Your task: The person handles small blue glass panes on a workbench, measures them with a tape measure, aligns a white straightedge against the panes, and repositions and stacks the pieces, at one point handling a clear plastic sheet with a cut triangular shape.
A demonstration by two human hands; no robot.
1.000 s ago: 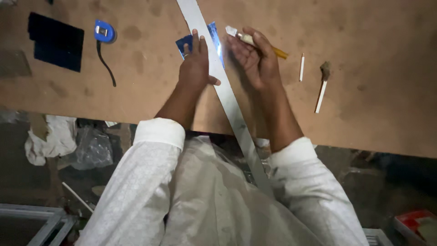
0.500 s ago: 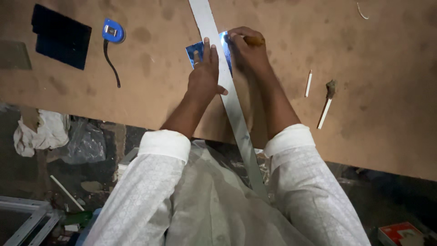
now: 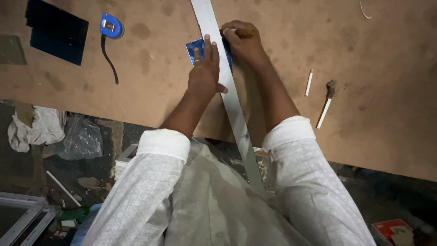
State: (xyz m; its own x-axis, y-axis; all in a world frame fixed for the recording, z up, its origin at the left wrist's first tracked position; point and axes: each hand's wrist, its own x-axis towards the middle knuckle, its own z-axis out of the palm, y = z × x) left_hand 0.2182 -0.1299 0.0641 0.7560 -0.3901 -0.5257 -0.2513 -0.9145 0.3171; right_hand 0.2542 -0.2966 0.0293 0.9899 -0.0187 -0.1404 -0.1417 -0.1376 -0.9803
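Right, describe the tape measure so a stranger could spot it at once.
Start at the brown board and go to its upper left. Beside the dark square panel lies the tape measure: the only bright blue round case, a black strap trailing from it.

The person wears a white shirt with long sleeves. The cloth has a small pattern all over it, like tiny diamonds and dots woven in. Both sleeves are rolled up to just below the elbows, so each one ends in a thick, smooth white band. The forearms are bare. The left hand (image 3: 205, 73) and the right hand (image 3: 245, 44) are bare too, with no gloves, rings or watch to be seen. The front of the shirt looks a bit grey in the dim light and has soft folds.
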